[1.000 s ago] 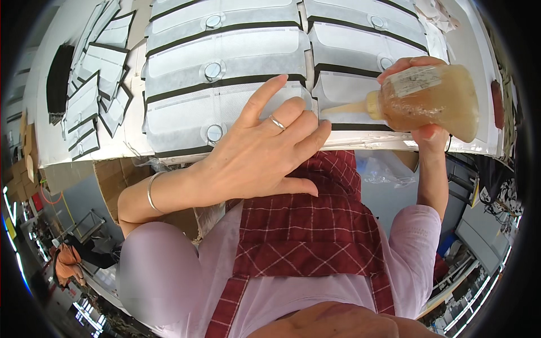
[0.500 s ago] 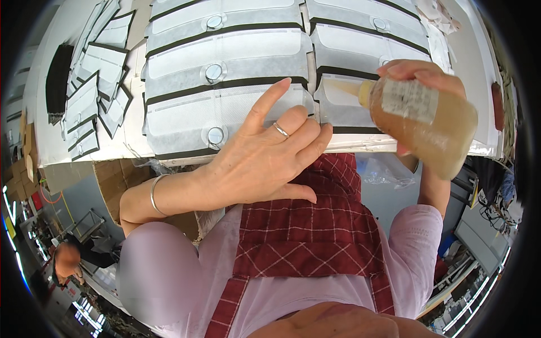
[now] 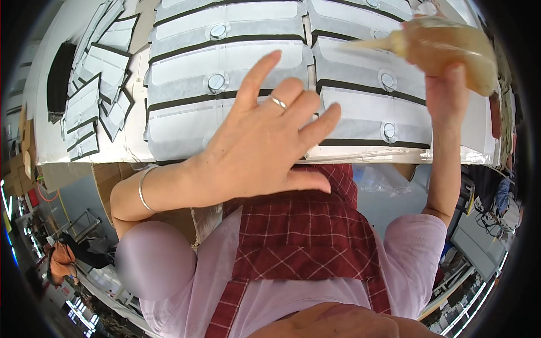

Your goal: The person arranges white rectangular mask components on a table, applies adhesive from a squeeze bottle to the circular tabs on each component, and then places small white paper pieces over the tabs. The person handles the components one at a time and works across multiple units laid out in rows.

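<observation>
My right hand (image 3: pixel 445 93) grips a squeeze bottle (image 3: pixel 453 50) of cloudy amber liquid, tilted on its side. Its long pale nozzle (image 3: pixel 372 44) points left over the right column of panels. Beneath my hands lie overlapping white fabric panels with black edging, in two columns. Each has a round clear disc, such as this disc (image 3: pixel 388 130) on the nearest right panel (image 3: pixel 355 107). My left hand (image 3: pixel 253 141), fingers spread and holding nothing, hovers over the near end of the left column (image 3: pixel 180 124). It hides part of the nearest left panel. Whether the nozzle touches a panel I cannot tell.
Loose white black-edged pieces (image 3: pixel 107 65) lie fanned out on the left of the white table (image 3: pixel 141 147), beside a black stack (image 3: pixel 60 79). A cardboard box (image 3: pixel 112 177) and clear plastic (image 3: pixel 383 177) are below the table edge. Another person (image 3: pixel 61 262) is far off at left.
My right hand has raised the bottle up and to the right, away from the nearest panel, and turned it more level. My left hand has shifted slightly, its fingers spread wider.
</observation>
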Action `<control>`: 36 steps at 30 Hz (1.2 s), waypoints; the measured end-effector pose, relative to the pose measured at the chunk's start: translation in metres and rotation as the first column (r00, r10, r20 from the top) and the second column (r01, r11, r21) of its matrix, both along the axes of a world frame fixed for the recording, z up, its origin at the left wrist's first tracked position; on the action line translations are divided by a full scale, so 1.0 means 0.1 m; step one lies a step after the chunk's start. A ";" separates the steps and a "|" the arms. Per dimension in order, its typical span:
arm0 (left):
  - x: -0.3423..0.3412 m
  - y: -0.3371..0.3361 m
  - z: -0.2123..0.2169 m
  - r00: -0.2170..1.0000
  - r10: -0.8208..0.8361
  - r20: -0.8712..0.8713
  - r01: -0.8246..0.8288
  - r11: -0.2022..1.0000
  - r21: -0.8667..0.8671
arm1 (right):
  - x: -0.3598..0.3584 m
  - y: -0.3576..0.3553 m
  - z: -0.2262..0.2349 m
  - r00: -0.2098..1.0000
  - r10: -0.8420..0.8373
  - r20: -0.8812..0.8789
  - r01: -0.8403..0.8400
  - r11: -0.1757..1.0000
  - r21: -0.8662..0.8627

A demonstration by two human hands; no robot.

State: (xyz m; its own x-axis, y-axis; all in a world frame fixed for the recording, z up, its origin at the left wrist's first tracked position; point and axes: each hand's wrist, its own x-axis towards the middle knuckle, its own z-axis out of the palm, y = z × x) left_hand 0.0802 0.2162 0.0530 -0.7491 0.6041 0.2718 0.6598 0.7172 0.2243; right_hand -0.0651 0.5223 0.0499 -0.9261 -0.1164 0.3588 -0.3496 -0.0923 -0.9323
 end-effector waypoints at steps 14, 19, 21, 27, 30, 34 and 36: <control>-0.31 0.00 -0.08 1.000 -0.007 0.005 0.007 1.000 -0.001 | 0.00 -0.07 -0.13 0.971 0.237 0.024 -0.230 0.909 0.348; -0.29 0.03 -0.03 1.000 0.001 0.024 -0.001 1.000 -0.005 | -0.09 -0.13 -0.10 0.958 0.283 -0.051 -0.243 0.890 0.387; -0.28 0.04 -0.03 1.000 0.010 0.025 -0.010 1.000 -0.007 | -0.09 -0.10 -0.13 0.953 0.284 -0.109 -0.209 0.871 0.445; -0.22 0.04 -0.06 0.999 0.031 0.021 -0.031 1.000 -0.005 | -0.32 0.09 0.03 0.964 0.098 -0.246 -0.138 0.978 -0.154; -0.26 0.05 -0.07 1.000 0.010 0.016 -0.010 1.000 -0.017 | -0.31 -0.17 0.49 0.901 -0.176 -0.397 0.099 0.973 -0.207; -0.28 0.03 -0.05 0.999 0.035 -0.008 -0.034 0.999 0.039 | -0.45 -0.05 0.62 0.927 -0.203 -0.315 0.138 0.966 -0.216; -0.40 0.02 -0.03 0.998 0.041 -0.050 -0.038 0.998 0.056 | -0.60 0.21 0.32 0.980 0.001 -0.201 -0.015 0.998 -0.069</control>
